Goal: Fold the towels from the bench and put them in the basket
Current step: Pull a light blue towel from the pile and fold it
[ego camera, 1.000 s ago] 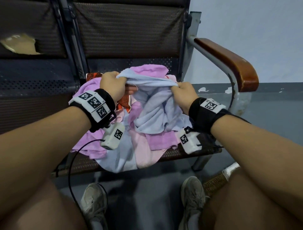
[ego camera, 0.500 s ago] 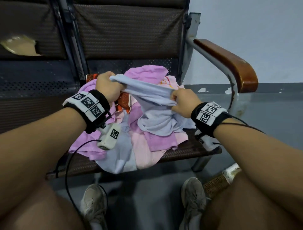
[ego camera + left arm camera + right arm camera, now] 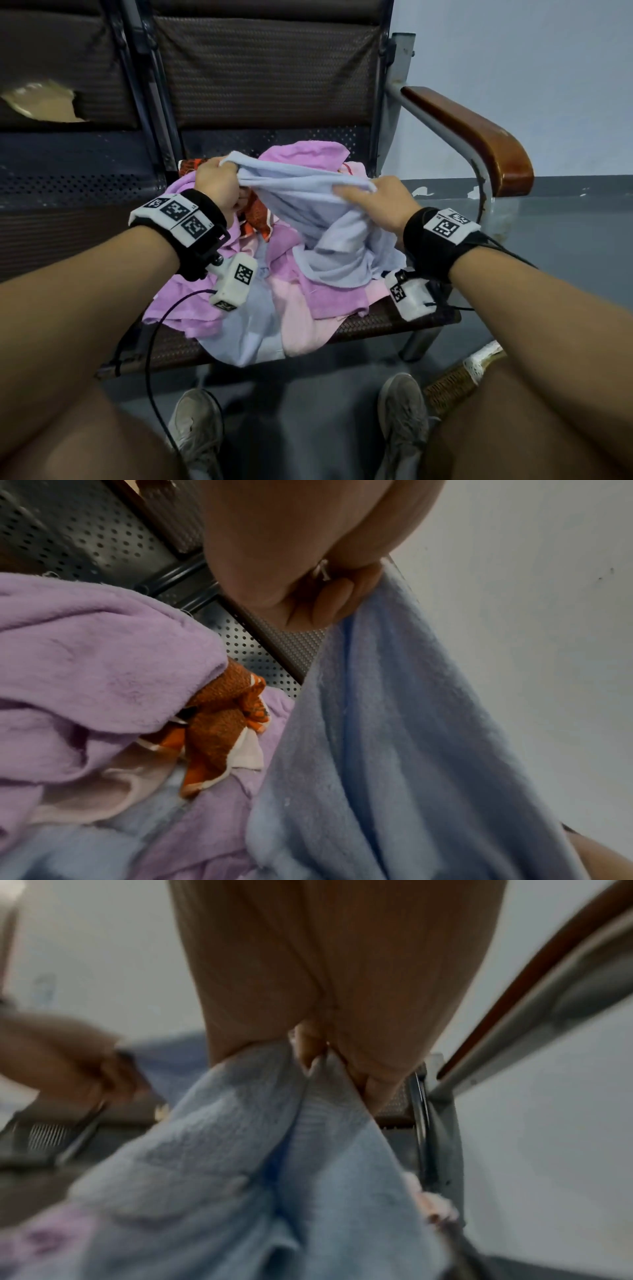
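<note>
A light blue towel is stretched between my two hands above a heap of towels on the bench seat. My left hand grips its left top end; the left wrist view shows the fingers curled on the blue towel. My right hand pinches the right top edge, and the right wrist view, blurred, shows the blue towel gathered under the fingers. The rest of the towel hangs crumpled onto the pile. A woven basket shows partly by my right knee.
Purple towels, pink towels, another blue one and an orange patterned cloth lie heaped on the bench seat. A wooden armrest stands at the right. My shoes rest on the grey floor below.
Both hands have lifted the blue towel and drawn its top edge further apart. The right hand has shifted right and up along the edge.
</note>
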Tool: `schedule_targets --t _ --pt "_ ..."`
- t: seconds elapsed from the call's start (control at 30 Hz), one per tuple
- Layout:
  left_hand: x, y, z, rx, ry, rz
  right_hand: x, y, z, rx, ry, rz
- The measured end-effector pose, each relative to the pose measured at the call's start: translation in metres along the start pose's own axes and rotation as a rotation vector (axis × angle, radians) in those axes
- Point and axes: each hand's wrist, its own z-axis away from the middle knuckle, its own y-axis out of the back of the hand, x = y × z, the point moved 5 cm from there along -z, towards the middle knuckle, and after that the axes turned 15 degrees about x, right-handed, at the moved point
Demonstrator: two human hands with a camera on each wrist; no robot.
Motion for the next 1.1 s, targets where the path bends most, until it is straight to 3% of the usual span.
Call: schedule_targets --t 0.1,0.17,0.4,0.57,0.73,0.9,1.1 --pt "0.002 0.008 -0.003 0.039 -0.024 0.061 0.002 0.003 0.008 -0.132 0.285 0.465" --pt "0.001 0.013 -0.002 0.062 -0.036 0.048 0.006 0.007 0.012 -0.161 0.342 0.594" --pt "-0.01 0.016 -0.006 0.065 -0.011 0.015 -0.003 0.021 0.011 -0.068 0.369 0.633" --pt "-0.006 0.021 -0.01 0.119 -0.007 0.018 0.005 0.025 0.015 -0.167 0.327 0.57" --pt "-0.001 0.026 -0.008 0.09 -0.03 0.046 0.008 0.034 0.015 -0.109 0.365 0.394" --pt "-0.002 0.037 -0.01 -0.004 -0.039 0.061 0.016 0.035 0.015 -0.179 0.389 0.49" --pt "-0.009 0.045 -0.013 -0.043 -0.151 -0.155 0.014 0.034 0.013 -0.137 0.428 0.519"
